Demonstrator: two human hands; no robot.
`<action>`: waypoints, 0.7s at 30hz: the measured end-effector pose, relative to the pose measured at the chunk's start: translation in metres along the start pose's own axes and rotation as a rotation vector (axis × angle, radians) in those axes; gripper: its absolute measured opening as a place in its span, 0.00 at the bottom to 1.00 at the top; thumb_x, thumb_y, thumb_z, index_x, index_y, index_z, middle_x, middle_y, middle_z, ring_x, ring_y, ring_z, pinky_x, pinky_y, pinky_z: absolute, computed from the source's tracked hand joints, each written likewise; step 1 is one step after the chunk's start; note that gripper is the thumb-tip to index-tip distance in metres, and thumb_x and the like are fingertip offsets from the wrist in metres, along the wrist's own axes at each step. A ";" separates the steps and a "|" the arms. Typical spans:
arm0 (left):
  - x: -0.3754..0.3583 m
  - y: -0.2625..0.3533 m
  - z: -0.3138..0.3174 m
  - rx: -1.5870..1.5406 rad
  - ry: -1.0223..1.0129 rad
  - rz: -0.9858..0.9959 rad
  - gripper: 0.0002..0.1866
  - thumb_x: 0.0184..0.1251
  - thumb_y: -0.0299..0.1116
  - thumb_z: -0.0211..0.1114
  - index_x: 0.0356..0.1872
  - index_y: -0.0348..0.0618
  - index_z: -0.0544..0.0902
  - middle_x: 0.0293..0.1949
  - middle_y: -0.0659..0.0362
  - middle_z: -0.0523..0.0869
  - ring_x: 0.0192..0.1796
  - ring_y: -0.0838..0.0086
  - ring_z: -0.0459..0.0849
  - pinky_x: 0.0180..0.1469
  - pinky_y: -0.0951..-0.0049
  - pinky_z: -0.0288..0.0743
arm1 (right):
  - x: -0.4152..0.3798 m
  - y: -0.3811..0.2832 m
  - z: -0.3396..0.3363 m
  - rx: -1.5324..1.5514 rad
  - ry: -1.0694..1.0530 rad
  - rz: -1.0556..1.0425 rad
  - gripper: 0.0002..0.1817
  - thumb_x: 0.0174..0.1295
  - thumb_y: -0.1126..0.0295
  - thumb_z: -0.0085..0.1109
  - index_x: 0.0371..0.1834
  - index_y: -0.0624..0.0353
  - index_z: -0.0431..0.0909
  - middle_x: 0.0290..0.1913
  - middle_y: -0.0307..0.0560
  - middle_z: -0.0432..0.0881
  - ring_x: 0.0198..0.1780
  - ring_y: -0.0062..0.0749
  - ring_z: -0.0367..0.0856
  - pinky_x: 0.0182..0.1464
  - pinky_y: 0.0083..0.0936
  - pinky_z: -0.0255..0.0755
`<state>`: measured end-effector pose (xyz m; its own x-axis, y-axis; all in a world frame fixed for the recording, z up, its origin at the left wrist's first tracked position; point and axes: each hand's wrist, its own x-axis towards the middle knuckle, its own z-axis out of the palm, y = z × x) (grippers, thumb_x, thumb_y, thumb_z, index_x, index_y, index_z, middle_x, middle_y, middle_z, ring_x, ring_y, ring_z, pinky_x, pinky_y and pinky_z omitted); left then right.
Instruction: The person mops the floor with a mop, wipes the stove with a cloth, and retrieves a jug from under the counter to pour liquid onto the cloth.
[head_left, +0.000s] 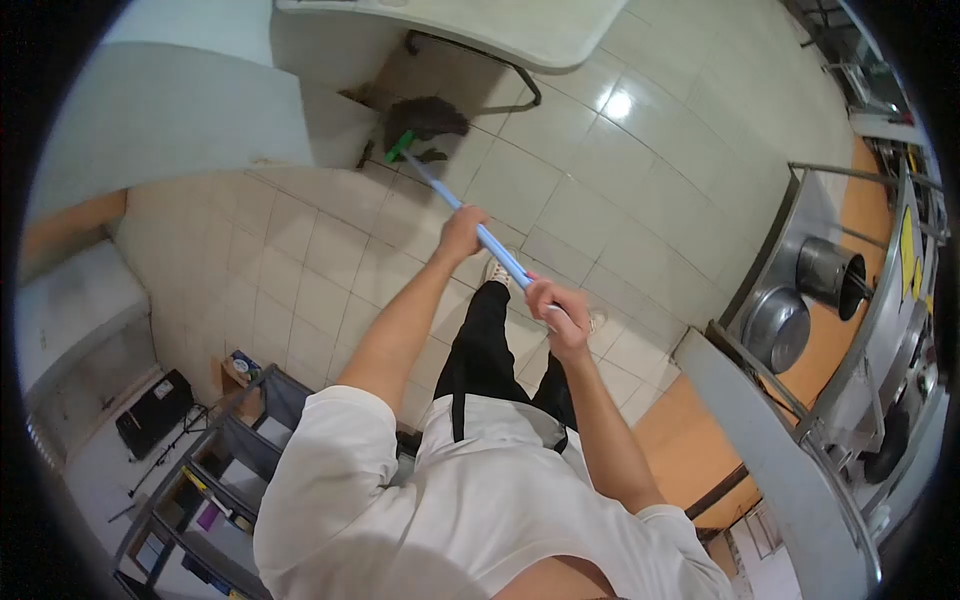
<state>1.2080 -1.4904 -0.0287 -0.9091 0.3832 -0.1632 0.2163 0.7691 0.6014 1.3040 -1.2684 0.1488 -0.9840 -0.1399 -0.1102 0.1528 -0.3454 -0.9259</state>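
Observation:
A long light-blue pole (503,257) slants from my body up and left across the tiled floor. My left hand (463,235) is closed round its middle. Nearer my body, my right hand (560,308) grips the pole close to its upper end. At the far end a green fitting (400,146) joins a dark, stringy mop head (428,118), which is spread on the floor beside a pale wall corner and partly under a white table.
The white table (530,30) has dark metal legs. Metal pots (775,330) stand on shelving at the right. Grey drawers or crates (240,440) are at the lower left, near a black case (155,412). Pale floor tiles (640,190) stretch ahead.

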 end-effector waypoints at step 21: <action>-0.072 0.534 0.352 -0.064 -0.972 0.803 0.09 0.42 0.29 0.67 0.29 0.43 0.87 0.43 0.49 0.80 0.47 0.50 0.79 0.49 0.55 0.77 | -0.459 -0.192 -0.261 0.179 1.238 -0.308 0.14 0.56 0.64 0.45 0.17 0.56 0.60 0.21 0.44 0.64 0.36 0.38 0.69 0.64 0.48 0.62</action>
<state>1.5140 -0.9270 0.0295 0.1121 0.9678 -0.2253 0.5430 0.1302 0.8296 1.7020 -0.8957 0.2829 -0.3950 0.8838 -0.2509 -0.1794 -0.3420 -0.9224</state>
